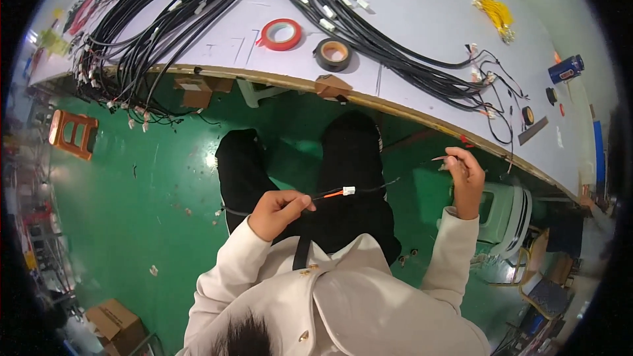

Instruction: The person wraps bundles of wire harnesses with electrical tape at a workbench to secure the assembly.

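Above my lap, my left hand point(277, 214) is closed around a thin black cable point(372, 190). Near my fingers a short stretch of orange wire point(334, 192) shows, and it runs to a small white connector point(349, 190). Past the connector a thin dark end trails to the right. My right hand point(467, 181) is raised near the table's front edge, apart from the cable. Its thumb and fingers pinch together, and a thin reddish strip point(438, 158) sticks out; it is too small to name.
On the white table point(422, 33) lie bundled black cables point(191, 20), more cables point(409, 69), red tape point(281, 34), black tape point(333, 54), yellow wires point(494, 16) and a blue can point(566, 69). Stools stand below: a brown one point(73, 134) left, a pale green one point(504, 221) right.
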{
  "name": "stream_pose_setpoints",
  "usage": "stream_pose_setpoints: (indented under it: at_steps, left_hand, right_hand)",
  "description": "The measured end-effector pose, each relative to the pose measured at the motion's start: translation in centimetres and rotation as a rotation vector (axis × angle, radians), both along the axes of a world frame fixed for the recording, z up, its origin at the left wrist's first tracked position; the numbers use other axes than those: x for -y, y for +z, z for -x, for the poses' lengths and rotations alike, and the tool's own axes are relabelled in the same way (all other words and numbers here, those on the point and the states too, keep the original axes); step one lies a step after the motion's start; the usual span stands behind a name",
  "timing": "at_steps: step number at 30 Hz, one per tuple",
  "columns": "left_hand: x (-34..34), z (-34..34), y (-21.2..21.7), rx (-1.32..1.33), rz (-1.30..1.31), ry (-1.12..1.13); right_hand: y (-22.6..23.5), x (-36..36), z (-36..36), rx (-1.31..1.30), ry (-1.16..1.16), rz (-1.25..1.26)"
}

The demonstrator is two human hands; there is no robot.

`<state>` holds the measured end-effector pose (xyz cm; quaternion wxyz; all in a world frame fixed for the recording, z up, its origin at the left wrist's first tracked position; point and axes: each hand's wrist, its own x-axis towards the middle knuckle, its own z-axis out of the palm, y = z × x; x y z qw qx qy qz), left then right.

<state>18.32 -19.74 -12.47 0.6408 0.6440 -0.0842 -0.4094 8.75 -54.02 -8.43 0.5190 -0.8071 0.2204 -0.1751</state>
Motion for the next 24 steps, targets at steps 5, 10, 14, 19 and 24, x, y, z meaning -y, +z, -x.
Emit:
stream_pose_setpoints:
  at_steps: [5, 10, 14, 19, 24]
  left_hand:
    - [-0.1, -0.3, -0.8, -0.071, 0.05, -0.008]
    - [0.3, -0.7, -0.2, -0.198, 0.136, -0.15]
    - [0.6, -0.6, -0.3, -0.227, 0.091, -0.125]
    - [0.3, -1.4, -0.1, -0.251, 0.139, -0.218]
    - [-1.1, 0.0, -1.7, 0.065, 0.169, -0.206]
  right_hand:
    - [1.3, -3.9, -1.2, 0.112, 0.056, 0.767]
    - [1.0, -11.6, -4.2, 0.297, 0.603, 0.537]
    - [0.1, -14.5, -5.2, 0.251, 0.715, 0.549]
    - [-0.6, -14.4, -5.5, 0.168, 0.779, 0.615]
    - [-0.6, -14.5, -5.4, 0.159, 0.782, 0.609]
